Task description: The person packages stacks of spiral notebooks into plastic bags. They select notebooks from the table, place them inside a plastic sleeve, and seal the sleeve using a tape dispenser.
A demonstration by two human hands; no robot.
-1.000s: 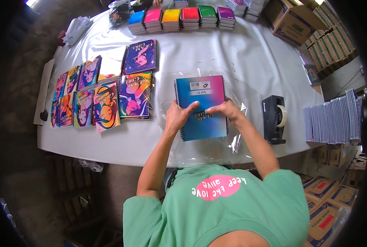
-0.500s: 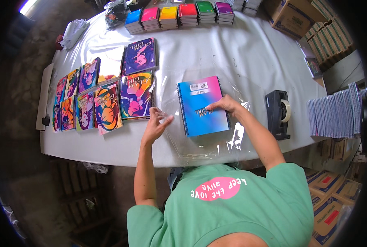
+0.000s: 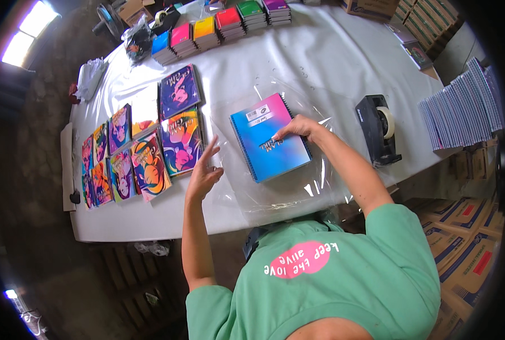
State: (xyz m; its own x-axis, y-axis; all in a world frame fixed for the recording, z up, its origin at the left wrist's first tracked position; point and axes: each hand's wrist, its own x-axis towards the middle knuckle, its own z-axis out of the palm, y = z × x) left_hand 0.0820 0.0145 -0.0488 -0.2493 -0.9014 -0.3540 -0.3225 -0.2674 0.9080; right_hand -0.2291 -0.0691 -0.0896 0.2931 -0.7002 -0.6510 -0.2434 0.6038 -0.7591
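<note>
A spiral notebook (image 3: 266,156) with a blue and pink cover lies on a sheet of clear plastic film (image 3: 258,201), close to the table's front edge. My right hand (image 3: 302,128) grips its right side, thumb on the cover and the other fingers hidden at the edge. To the left of the notebook, my left hand (image 3: 202,174) is raised with its fingers apart, beside the film's left side; nothing shows in it.
Stacked illustrated notebooks (image 3: 145,164) stand in two rows at the left. A black tape dispenser (image 3: 372,130) sits right of the film. Small colored notebooks (image 3: 204,35) line the far side. More spiral notebooks (image 3: 459,110) are piled at the right edge, above cardboard boxes (image 3: 462,249).
My left hand has let go of the film's edge and its fingers have spread. The right hand keeps its hold on the notebook. The whole view has turned and shifted.
</note>
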